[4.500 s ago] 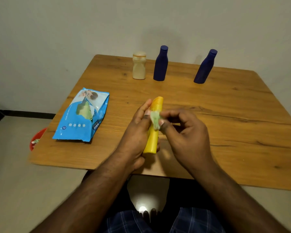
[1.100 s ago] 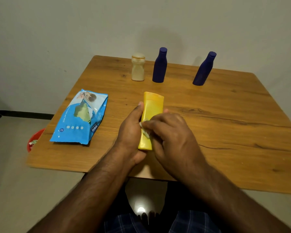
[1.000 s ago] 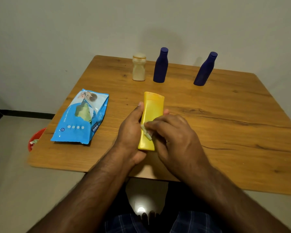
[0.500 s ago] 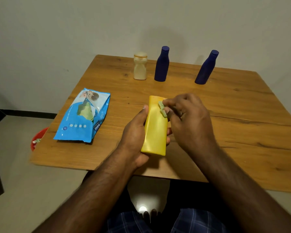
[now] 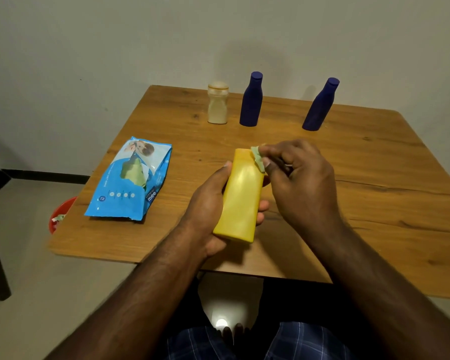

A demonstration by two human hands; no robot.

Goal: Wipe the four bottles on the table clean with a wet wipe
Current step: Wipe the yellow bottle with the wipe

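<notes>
My left hand (image 5: 205,203) grips a flat yellow bottle (image 5: 240,198) above the near part of the wooden table (image 5: 374,203), thumb on its left edge and fingers behind it. My right hand (image 5: 299,183) pinches a small pale green wet wipe (image 5: 257,158) against the bottle's upper right corner. A cream bottle (image 5: 218,103) and two dark blue bottles (image 5: 251,100) (image 5: 320,105) stand upright along the far edge.
A blue wet-wipe pack (image 5: 131,180) lies on the table's left side. A red bin (image 5: 60,214) with a scrap in it sits on the floor below the left edge. The wall runs just behind the table.
My right hand has slid the wipe from the lower middle of the yellow bottle up to its top right corner. My left hand keeps its hold.
</notes>
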